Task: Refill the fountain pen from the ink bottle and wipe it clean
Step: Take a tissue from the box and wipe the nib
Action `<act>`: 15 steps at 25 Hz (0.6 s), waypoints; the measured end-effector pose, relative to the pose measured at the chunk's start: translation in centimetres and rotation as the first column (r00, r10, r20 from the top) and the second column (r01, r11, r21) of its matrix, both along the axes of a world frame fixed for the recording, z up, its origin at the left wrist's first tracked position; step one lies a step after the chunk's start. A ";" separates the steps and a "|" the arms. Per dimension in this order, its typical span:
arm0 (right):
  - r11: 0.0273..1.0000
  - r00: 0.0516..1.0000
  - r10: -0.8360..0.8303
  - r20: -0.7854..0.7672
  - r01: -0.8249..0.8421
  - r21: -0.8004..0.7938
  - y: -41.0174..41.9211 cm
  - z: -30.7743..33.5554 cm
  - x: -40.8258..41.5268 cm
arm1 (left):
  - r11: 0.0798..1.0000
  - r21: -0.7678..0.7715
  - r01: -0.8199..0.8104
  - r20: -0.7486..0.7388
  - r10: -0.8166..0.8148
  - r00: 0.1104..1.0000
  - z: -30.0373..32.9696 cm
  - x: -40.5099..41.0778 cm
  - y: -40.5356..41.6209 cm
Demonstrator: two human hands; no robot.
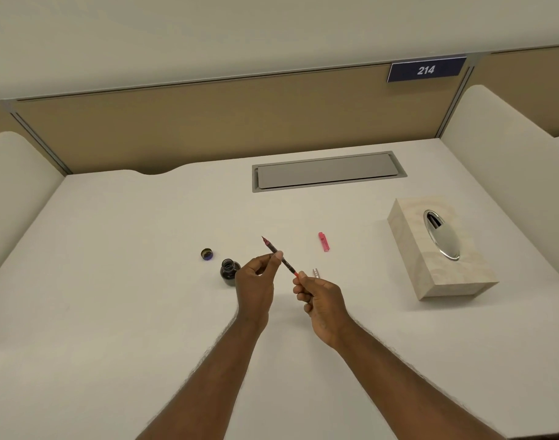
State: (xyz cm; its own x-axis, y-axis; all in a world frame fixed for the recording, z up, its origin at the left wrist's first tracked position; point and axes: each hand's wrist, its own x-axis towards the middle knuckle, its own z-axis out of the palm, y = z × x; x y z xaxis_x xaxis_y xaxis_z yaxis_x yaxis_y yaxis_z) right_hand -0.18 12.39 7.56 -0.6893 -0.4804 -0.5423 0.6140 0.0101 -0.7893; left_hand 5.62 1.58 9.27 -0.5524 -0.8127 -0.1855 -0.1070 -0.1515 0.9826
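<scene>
Left hand and right hand: both pinch the fountain pen, raised mid-desk, nib toward the far edge. Open ink bottle just left of the hands; its cap beside. Pink pen part, tissue box toward the right edge.

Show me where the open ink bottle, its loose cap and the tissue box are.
ink bottle (229,272): head view, on the dark glass body.
bottle cap (206,254): head view, on its open inside.
tissue box (443,274): head view, on the pale top face.
</scene>
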 end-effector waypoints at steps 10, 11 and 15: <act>0.985 0.925 -0.107 -0.364 0.149 0.090 3.0 1.7 -4.3 | 0.988 -0.151 0.038 0.087 -0.025 0.996 -0.9 -1.5 -0.5; 0.978 0.881 -0.110 -0.461 0.178 0.106 3.8 2.2 -5.6 | 0.985 -0.165 0.044 0.100 -0.028 0.995 -0.9 -1.7 -0.5; 0.926 0.685 -0.106 -0.720 0.331 0.179 7.2 3.6 -10.9 | 0.970 -0.235 0.066 0.146 -0.032 0.989 -1.2 -2.2 -0.4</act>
State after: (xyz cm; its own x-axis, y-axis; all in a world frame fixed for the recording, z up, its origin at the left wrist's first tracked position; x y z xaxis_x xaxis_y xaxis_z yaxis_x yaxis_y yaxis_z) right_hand -11.08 19.59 11.17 -0.9833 -0.1759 0.0473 -0.0877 0.2296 -0.9693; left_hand 3.47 1.21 8.10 -0.5751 -0.8152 -0.0681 -0.2474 0.0941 0.9643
